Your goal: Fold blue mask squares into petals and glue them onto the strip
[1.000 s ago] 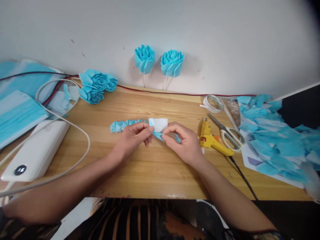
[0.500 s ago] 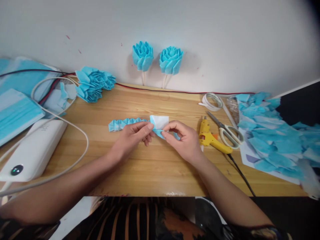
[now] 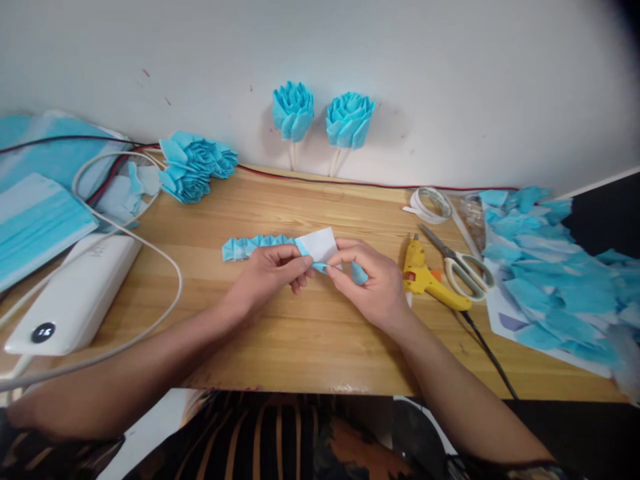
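Between my hands is a small piece of blue-and-white fabric (image 3: 319,245), its white side up and its near edge folded over to show blue. My left hand (image 3: 274,270) pinches the left end of the fold between thumb and fingers. At the right end, my right hand (image 3: 367,280) pinches the same fabric with thumb and forefinger. A strip of folded blue petals (image 3: 250,247) lies on the table behind my left hand, its right end close to the fabric. A bit of blue material (image 3: 359,272) shows under my right palm.
A yellow glue gun (image 3: 425,277), scissors (image 3: 460,263) and a tape roll (image 3: 429,205) lie right, beside a heap of blue fabric pieces (image 3: 555,267). Blue flowers (image 3: 193,167) and a white power bank (image 3: 75,293) with a looping cable are left. Two stemmed flowers (image 3: 350,120) lean on the wall.
The fabric has tilted, its right corner now higher, and the blue fold along its near edge looks narrower. Both hands keep their pinch. The whole view has shifted slightly.
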A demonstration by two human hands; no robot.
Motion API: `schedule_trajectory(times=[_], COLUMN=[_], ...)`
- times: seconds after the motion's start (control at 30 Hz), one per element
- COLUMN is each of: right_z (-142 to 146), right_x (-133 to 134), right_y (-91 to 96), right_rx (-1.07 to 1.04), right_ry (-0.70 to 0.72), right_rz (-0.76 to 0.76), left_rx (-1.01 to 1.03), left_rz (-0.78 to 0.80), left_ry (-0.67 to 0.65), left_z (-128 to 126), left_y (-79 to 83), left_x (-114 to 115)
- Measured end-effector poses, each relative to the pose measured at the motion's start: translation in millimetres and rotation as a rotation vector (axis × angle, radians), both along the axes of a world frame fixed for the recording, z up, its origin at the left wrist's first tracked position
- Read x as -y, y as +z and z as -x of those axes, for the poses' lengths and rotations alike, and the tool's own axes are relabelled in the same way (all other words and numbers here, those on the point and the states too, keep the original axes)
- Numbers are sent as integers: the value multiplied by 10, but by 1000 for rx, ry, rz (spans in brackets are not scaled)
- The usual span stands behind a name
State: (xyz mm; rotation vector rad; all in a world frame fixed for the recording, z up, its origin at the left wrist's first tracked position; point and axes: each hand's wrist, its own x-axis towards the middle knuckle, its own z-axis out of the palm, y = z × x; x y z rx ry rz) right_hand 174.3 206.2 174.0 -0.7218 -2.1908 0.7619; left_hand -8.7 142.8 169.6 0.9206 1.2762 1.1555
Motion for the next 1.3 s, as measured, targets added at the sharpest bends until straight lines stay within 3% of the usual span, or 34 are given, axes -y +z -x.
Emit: schedule_trajectory(times=[0.33,0.73,0.87,1.0,1.17,1.3], right_z=[38,64,47,-1,-8,10], right_x=[22,41,10,-43,-19,11], right_y=[-13,-31,-43,-8,-7,-31], right_rx=[-54,-101,-232,-213,-96,-93], right_ry=[-48,-71,-26,56,122,100], right_rz=[288,348,541,711,655,599], left_rx=[-121,36,35,-68,-286,-201], left_rz=[-32,-16,-10,19,-23,-99], left_ry=[0,-70,-30,-119,-181,-103], left_z=[-24,-33,-13,-14,-40,-49], left_y=[-34,-56,-68,-34,9,24], left_x=[16,-5,-12,-12,12,22])
